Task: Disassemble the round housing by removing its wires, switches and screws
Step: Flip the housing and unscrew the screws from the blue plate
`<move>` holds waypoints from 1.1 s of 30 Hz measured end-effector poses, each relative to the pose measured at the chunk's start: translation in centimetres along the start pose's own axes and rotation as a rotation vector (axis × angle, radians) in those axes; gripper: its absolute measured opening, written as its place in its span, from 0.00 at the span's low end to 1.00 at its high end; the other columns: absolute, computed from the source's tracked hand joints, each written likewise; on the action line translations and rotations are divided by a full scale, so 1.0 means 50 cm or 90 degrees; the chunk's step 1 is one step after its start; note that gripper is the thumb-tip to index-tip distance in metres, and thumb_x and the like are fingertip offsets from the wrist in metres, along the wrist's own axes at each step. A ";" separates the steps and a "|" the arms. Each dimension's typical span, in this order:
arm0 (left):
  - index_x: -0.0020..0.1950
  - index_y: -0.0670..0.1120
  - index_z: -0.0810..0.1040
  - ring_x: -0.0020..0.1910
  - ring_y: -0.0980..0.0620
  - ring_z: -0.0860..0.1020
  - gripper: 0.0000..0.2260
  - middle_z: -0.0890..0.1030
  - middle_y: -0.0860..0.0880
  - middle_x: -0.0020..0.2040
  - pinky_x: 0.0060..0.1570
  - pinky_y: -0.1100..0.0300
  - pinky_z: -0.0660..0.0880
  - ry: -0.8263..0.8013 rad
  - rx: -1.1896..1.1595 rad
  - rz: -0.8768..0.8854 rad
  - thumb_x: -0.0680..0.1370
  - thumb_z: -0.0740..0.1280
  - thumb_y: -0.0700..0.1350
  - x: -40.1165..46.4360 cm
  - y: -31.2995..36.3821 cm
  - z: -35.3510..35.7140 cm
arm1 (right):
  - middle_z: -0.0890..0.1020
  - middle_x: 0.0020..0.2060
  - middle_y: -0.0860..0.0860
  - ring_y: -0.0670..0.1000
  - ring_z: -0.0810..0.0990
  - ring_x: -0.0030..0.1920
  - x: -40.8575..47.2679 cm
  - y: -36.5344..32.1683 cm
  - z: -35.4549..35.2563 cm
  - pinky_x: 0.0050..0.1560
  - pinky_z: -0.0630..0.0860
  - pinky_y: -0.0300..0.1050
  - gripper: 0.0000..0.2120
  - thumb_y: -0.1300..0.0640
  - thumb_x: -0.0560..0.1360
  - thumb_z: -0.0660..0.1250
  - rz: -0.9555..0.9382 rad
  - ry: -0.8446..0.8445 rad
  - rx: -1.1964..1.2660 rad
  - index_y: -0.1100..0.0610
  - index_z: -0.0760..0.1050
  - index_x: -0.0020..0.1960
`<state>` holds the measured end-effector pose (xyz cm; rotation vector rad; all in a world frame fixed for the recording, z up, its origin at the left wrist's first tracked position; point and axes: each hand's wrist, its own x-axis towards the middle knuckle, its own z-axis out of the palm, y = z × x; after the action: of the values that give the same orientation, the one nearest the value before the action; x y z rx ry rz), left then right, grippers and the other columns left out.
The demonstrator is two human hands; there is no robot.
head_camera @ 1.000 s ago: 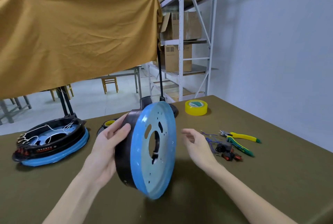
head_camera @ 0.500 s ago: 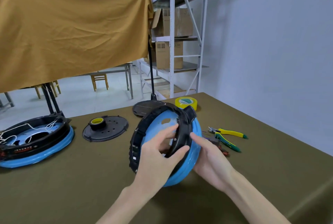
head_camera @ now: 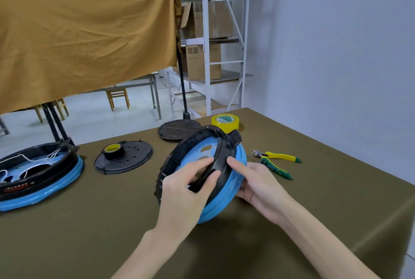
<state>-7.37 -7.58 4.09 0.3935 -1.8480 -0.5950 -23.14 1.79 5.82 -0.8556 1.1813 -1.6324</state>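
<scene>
The round housing [head_camera: 226, 180] is tilted on edge at table centre, its interior showing only the blue base. The left hand [head_camera: 186, 191] grips its black rim; the right hand [head_camera: 258, 183] cups the blue underside, thumb on the rim. A second housing [head_camera: 38, 175], far left, contains white wires [head_camera: 33, 159].

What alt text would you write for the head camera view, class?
Both hands, left hand and right hand, hold a tilted round housing, black-rimmed and blue, above an olive table. Pliers and yellow tape lie beyond; a wired second housing sits left.
</scene>
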 end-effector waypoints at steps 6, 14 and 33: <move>0.66 0.54 0.83 0.56 0.64 0.83 0.17 0.85 0.64 0.56 0.57 0.68 0.78 -0.053 0.021 -0.038 0.76 0.76 0.48 0.020 0.001 -0.011 | 0.86 0.55 0.61 0.58 0.86 0.53 0.010 -0.025 0.008 0.48 0.83 0.45 0.18 0.50 0.80 0.68 0.016 0.007 0.032 0.64 0.82 0.60; 0.59 0.54 0.86 0.54 0.53 0.86 0.15 0.88 0.53 0.53 0.55 0.52 0.81 0.142 -0.387 -0.443 0.73 0.75 0.52 0.106 0.011 -0.077 | 0.86 0.53 0.62 0.61 0.87 0.52 0.058 -0.108 0.096 0.53 0.84 0.50 0.13 0.67 0.82 0.61 -0.137 -0.084 -0.062 0.66 0.79 0.64; 0.45 0.46 0.90 0.39 0.47 0.88 0.12 0.88 0.47 0.43 0.32 0.54 0.83 -0.010 -0.570 -0.807 0.73 0.78 0.54 0.072 -0.051 -0.126 | 0.86 0.37 0.44 0.43 0.83 0.38 0.146 -0.030 0.169 0.40 0.82 0.44 0.05 0.58 0.75 0.71 -0.312 0.117 -0.671 0.51 0.87 0.46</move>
<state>-2.71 -12.91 7.12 0.9031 -0.9617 -2.1387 -18.38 -7.58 9.92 -1.7757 2.1415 -1.3985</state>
